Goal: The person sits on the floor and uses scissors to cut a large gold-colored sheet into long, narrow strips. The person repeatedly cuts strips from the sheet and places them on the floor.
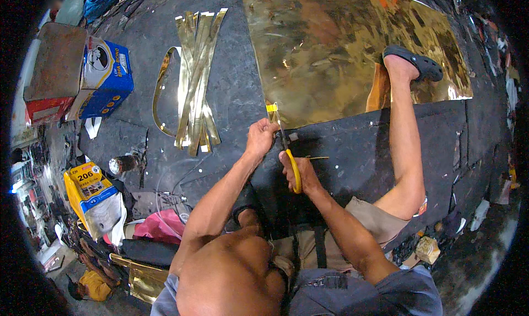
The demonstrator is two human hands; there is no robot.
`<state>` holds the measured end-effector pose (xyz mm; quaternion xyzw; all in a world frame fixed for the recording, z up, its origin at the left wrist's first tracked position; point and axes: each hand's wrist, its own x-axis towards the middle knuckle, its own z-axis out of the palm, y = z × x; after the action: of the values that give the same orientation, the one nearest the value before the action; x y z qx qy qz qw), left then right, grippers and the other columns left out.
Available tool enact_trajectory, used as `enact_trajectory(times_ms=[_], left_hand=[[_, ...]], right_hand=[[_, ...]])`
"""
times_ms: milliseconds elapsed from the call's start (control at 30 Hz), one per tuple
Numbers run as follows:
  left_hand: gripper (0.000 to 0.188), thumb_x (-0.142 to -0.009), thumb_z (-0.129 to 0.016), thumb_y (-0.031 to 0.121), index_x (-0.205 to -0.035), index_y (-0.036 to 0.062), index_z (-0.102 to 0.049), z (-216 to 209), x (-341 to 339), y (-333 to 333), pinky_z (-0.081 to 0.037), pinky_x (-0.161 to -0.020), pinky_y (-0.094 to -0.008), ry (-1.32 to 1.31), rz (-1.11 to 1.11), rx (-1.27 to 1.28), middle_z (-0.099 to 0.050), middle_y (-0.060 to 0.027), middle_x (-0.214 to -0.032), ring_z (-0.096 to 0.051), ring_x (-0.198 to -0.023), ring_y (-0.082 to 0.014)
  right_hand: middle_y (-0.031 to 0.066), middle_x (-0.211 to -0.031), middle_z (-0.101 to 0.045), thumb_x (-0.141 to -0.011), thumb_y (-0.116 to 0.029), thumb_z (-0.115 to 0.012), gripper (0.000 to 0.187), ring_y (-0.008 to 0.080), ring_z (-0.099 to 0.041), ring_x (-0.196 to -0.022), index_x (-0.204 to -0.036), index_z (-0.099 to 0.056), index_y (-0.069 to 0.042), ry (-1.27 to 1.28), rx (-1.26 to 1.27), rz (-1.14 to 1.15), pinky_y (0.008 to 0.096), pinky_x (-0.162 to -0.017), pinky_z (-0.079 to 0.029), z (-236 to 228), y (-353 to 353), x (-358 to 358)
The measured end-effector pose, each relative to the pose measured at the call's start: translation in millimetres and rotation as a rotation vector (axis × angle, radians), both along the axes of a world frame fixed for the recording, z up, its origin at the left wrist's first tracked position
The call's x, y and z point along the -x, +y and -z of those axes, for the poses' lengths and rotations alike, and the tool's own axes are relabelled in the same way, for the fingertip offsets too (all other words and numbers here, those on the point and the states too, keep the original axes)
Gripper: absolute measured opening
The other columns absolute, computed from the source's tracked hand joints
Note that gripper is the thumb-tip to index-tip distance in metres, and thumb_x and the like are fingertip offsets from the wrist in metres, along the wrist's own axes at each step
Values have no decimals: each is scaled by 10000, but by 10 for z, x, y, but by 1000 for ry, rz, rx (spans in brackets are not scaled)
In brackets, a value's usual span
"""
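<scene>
A large shiny gold sheet [314,51] lies on the dark floor in front of me. My left hand [261,138] pinches the sheet at its near left corner. In my right hand [302,173] is a pair of scissors [296,170] with yellow handles, its blades pointing away from me at that corner. Whether the blades are on the sheet's edge is hard to make out. A bright yellow patch [271,107] shows just beyond my left fingers. To the left, several narrow gold strips [198,79] lie crossed in a loose pile, one curled into a loop.
My leg stretches out on the right, and a dark clog [416,64] on its foot rests on the sheet. At far left stand a blue box [110,82] and a brown carton [55,62]. Nearer are a yellow package [85,186] and a pink cloth [160,227].
</scene>
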<state>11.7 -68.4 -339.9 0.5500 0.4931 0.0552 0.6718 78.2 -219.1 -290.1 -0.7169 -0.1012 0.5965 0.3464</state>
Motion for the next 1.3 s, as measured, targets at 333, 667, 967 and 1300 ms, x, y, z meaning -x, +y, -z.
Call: enact_trajectory(times_ms=[333,667,967,1300], left_hand=[[212,-896,-585,183,-709,92,-544,-195,-28,34,-304,-463,-229,-68,-37,156,-508,33,-599,-409,-497,-62],[158,-916,-516,122,-769,92,-567,-309,8,128,-325,-484,-221,-123,37,141,-509,36,-614,-428,-521,-58],[152,-907,-584,158,-772,88,-577,-651,-22,160,-305,-483,-210,-192,-9,163,-495,54,-606,-416,-528,-39],[176,-933,-576,162,-793,59,-552,-1011,76,214,-265,-543,-209,-247,27,134,-460,85,-694,-351,-626,-19]], right_hand=[[42,-470,-455,-840,-677,-497,702,157,-496,-362,-572,-521,-28,-65,1,33,288,-347,-404,-69,151,-51],[66,-492,-481,-864,-674,-441,685,164,-521,-377,-759,-572,-9,-295,-267,-34,309,-347,-431,376,681,-345],[135,-532,-541,-888,-666,-397,735,222,-562,-545,-746,-651,9,-585,-286,-177,405,-498,-438,808,1427,-775],[278,-691,-594,-796,-820,-277,952,364,-607,-717,-890,-627,61,-541,-254,-162,487,-669,-436,36,2328,-1230]])
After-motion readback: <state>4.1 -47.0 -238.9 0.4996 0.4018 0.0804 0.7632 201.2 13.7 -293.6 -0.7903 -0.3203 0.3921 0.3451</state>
